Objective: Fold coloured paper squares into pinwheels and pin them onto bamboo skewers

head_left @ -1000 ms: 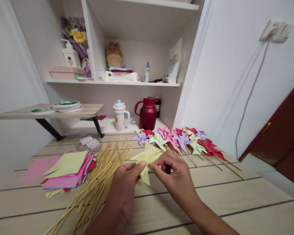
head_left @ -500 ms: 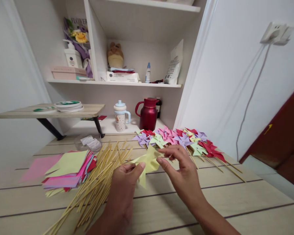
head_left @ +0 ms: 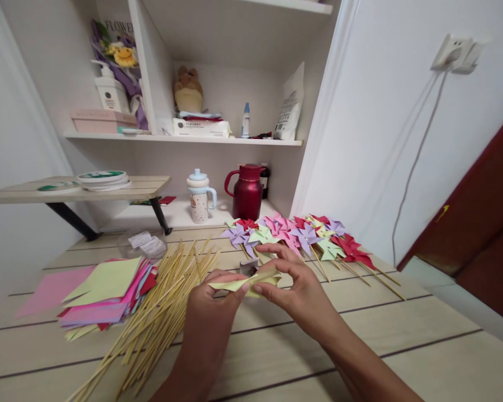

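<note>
Between my two hands is a yellow paper pinwheel [head_left: 231, 285], tipped so that I see it nearly edge-on. My left hand [head_left: 213, 304] pinches its left side between thumb and fingers. The thumb and fingers of my right hand [head_left: 291, 279] are closed on its right side. Just behind the paper, a small greyish object [head_left: 248, 267] shows on the table, too covered to name. Left of my hands lies a loose heap of thin wooden sticks [head_left: 163, 312]. Finished-looking pinwheels [head_left: 305, 237] in several colours, on sticks, lie beyond my right hand.
A stack of coloured paper squares [head_left: 109, 283] lies at the left, near a clear container [head_left: 147, 245] with small packets. Behind stand a cup [head_left: 199, 201] and a red jug [head_left: 248, 192]. A small raised shelf [head_left: 151, 187] bears round white rolls [head_left: 104, 180].
The yellow pinwheel has been tilted from face-on to nearly edge-on. My right hand has moved in and closed on it. The whole view has shifted slightly.
</note>
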The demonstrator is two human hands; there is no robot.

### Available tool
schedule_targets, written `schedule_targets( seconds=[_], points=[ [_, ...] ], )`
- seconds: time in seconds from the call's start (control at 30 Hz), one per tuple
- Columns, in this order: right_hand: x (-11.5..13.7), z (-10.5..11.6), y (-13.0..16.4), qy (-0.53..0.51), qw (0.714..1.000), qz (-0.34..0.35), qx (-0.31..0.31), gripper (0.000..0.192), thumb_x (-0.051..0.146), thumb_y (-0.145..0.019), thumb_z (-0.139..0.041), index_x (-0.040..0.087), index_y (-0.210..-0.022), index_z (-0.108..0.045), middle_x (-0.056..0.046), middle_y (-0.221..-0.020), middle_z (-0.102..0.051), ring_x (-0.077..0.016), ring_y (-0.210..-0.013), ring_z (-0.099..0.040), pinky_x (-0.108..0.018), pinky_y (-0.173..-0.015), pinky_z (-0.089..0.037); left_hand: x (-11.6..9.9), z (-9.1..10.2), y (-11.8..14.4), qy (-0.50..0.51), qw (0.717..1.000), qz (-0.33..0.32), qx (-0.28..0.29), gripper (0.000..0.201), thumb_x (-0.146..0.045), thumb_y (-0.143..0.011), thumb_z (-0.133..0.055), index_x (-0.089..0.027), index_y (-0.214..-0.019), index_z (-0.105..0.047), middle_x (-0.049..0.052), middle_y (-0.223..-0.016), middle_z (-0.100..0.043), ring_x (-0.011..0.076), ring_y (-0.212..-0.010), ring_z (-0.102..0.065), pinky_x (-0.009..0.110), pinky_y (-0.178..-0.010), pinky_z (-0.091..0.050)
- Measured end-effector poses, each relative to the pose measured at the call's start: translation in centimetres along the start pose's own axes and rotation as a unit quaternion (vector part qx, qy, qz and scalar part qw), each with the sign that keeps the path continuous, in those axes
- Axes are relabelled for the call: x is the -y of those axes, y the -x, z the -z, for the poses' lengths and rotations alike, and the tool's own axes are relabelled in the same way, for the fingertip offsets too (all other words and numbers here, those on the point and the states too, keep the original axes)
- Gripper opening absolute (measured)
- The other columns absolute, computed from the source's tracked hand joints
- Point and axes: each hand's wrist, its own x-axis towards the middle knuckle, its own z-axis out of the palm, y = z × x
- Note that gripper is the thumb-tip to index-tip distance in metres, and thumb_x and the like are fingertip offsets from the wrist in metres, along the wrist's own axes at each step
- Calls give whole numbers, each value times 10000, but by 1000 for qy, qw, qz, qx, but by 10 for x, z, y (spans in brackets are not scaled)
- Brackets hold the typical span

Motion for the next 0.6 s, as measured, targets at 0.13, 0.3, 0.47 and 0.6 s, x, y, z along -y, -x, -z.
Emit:
schedule_targets(
  seconds=[0.13,0.3,0.47,0.6],
  points=[
    [0,0,0,-25,1000,-4,2,46,238,-743,-770,248,-781,-746,-59,-1255,-602,-279,-1202,-533,-491,-1033,-378,-4,-2,2,-7,1000,-9,-20,86,-275,-686,-755,-200,-725,-768,52,-804,-751,230,-820,-681,313,-811,-488],
    [1,-3,1,-32,999,0,-1,118,225,-726,-782,261,-836,-758,-63,-1245,-617,-279,-1190,-549,-480,-1026,-383,-3,-1,-1,-20,999,-24,-8,67,-267,-700,-741,-211,-719,-772,48,-805,-745,228,-824,-675,303,-806,-483],
    [0,-4,1,-32,999,-8,-2,67,162,-728,-756,223,-711,-733,-61,-1176,-653,-263,-1143,-576,-451,-1005,-385,-4,-3,0,-27,999,-33,-12,48,-251,-694,-735,-221,-699,-771,42,-798,-733,228,-816,-670,300,-782,-482],
    [2,-7,2,-43,999,-5,-16,127,128,-733,-728,210,-645,-688,-49,-1039,-699,-241,-1035,-611,-418,-947,-416,-5,-5,1,-26,999,-27,-23,32,-228,-672,-740,-214,-684,-767,47,-781,-738,231,-806,-674,308,-790,-482]
  ],
)
